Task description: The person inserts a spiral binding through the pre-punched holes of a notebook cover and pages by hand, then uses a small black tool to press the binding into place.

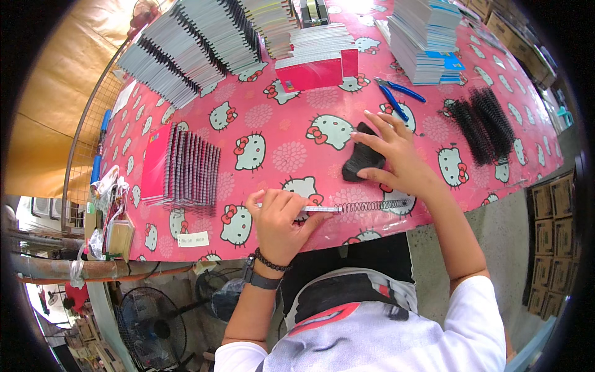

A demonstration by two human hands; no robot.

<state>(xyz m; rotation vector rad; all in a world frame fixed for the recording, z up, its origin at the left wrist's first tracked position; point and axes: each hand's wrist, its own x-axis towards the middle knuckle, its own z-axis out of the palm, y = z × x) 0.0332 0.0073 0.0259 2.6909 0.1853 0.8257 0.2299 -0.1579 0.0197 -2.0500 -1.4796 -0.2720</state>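
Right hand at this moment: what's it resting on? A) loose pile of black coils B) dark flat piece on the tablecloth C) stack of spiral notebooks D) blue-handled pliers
B: the right hand lies flat over the dark piece, with the blue-handled pliers lying apart, further up the table.

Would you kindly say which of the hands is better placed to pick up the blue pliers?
The right hand, most likely. It rests on the black piece, just below the blue pliers, while the left hand pinches the wire spiral at the table's near edge.
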